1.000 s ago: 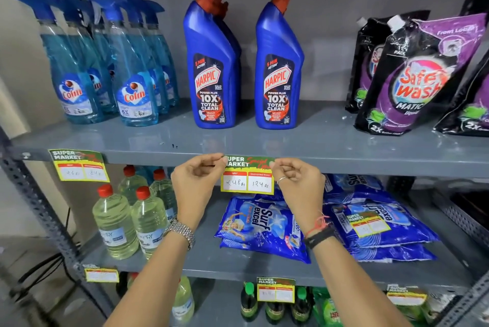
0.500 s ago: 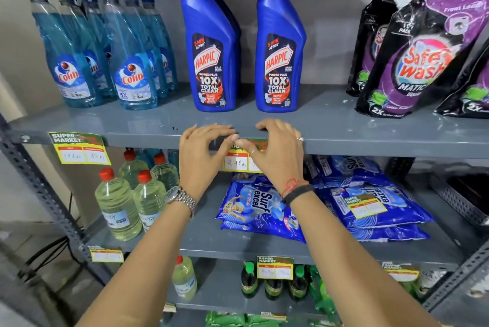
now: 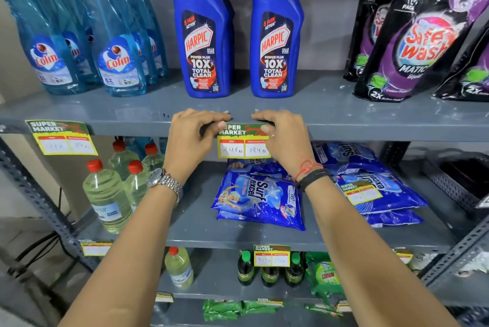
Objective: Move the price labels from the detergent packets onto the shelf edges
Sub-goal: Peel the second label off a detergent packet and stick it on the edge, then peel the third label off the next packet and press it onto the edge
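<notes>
Both hands apart now, price label uncovered.

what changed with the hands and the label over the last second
Both hands, left hand and right hand, went from pinching the price label by its top corners to lying curled over the shelf edge, pressing its top strip on. The second label stayed on the detergent packet.

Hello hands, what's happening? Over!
Left hand, right hand pressing price label onto shelf edge. One label still on detergent packet. Nothing blocking.
</notes>
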Available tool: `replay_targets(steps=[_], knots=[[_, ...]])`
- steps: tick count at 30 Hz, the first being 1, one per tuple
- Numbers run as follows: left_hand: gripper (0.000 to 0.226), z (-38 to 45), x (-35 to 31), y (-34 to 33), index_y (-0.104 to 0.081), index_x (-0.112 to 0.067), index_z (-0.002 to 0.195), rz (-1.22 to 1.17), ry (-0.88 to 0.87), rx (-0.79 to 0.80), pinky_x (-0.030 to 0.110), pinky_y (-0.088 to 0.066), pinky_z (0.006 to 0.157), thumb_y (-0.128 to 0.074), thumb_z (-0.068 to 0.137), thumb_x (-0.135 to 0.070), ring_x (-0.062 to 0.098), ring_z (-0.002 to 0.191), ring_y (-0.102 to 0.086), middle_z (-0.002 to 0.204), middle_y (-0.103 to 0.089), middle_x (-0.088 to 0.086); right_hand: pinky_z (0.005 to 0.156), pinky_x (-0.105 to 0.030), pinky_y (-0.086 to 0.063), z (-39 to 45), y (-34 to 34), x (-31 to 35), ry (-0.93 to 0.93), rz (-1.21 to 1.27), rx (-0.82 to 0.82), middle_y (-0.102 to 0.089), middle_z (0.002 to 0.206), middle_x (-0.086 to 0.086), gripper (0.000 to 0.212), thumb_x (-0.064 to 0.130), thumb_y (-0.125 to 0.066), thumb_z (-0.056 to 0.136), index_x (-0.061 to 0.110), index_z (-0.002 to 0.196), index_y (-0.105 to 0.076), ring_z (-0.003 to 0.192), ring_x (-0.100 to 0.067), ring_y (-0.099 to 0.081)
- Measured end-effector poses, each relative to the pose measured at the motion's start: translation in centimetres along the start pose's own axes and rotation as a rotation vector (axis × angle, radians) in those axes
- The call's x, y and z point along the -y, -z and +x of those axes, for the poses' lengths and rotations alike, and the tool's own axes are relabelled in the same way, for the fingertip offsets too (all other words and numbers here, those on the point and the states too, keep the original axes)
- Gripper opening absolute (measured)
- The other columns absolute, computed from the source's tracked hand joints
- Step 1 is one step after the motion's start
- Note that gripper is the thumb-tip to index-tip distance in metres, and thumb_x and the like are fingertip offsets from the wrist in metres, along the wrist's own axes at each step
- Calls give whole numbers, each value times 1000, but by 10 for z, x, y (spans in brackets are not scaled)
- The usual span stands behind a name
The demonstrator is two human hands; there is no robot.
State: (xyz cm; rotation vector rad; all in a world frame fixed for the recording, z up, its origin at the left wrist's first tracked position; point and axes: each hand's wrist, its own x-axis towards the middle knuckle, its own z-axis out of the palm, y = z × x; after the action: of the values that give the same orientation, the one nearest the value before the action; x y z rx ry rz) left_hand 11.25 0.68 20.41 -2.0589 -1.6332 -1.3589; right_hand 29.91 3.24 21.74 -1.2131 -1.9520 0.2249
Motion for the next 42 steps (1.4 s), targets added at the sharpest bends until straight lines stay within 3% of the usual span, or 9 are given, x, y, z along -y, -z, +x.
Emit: replay_targets(steps=[5,9,12,17,22,25,31,36,42], knots=[[30,-6,-7,-7,-68,-24,115,30,55,-78,35,-43,95,-52,93,-13,18,97,-65,109,-73,-8,93,-37,-51,-2,4,-3,28,28,10,-65,120,-8,47,-9,-52,82,21,117,-63,110,-24,-59],[37,-32,-48,-45,-49,-15,129,43,162,-391,28,-33,92,-44,93,-8,18,103,-55,117,-67,-4,99,-38,-49,-10,15,-14,106,138,17,-67,119,-10,51,-16,-51,75,14,113,-65,113,-23,-59],[39,-57,-90,-93,-46,-13,129,16,24,-482,26,-28,82,-47,90,-10,18,98,-50,114,-58,-3,96,-28,-50,-21,29,-33,139,271,-31,-71,111,-8,54,-18,-44,70,13,106,-69,105,-17,-64],[36,-83,-144,-193,-46,-19,131,-305,245,-368,30,-39,91,-44,95,-22,14,102,-53,113,-50,-19,72,-19,-47,-58,65,-124,158,267,-223,-74,85,2,29,0,-54,77,20,89,-71,77,-12,-61],[26,-85,-163,-302,-54,-7,121,-513,653,30,41,-48,92,-50,96,-13,21,94,-59,111,-65,13,72,-30,-53,-90,84,-275,-196,189,-4,-75,84,-2,27,0,-54,79,20,84,-72,75,-16,-66],[28,-88,-169,-351,-56,-2,120,-544,908,225,36,-45,93,-50,96,-15,27,99,-61,116,-65,19,74,-18,-50,-94,90,-345,-359,190,70,-75,91,-8,29,-6,-51,80,11,92,-71,79,-18,-67],[18,-79,-154,-396,-66,-5,95,-533,1068,400,41,-42,74,-50,96,-14,50,97,-61,108,-63,40,82,-24,-48,-65,74,-416,-584,213,131,-73,94,-18,16,-4,-57,80,0,88,-70,87,-24,-67],[30,-67,-136,-418,-58,-12,63,-498,1103,398,23,-40,57,-58,92,-20,15,55,-53,51,-53,-2,95,-32,-47,-38,47,-443,-635,189,194,-70,109,-21,24,11,-64,84,-3,103,-67,104,-29,-65],[30,-55,-127,-439,-55,-8,59,-637,1225,333,19,-43,43,-66,87,-7,5,36,-49,41,-53,-6,98,-45,-48,-28,25,-446,-666,177,210,-70,111,-19,28,19,-67,83,1,105,-67,107,-31,-63]])
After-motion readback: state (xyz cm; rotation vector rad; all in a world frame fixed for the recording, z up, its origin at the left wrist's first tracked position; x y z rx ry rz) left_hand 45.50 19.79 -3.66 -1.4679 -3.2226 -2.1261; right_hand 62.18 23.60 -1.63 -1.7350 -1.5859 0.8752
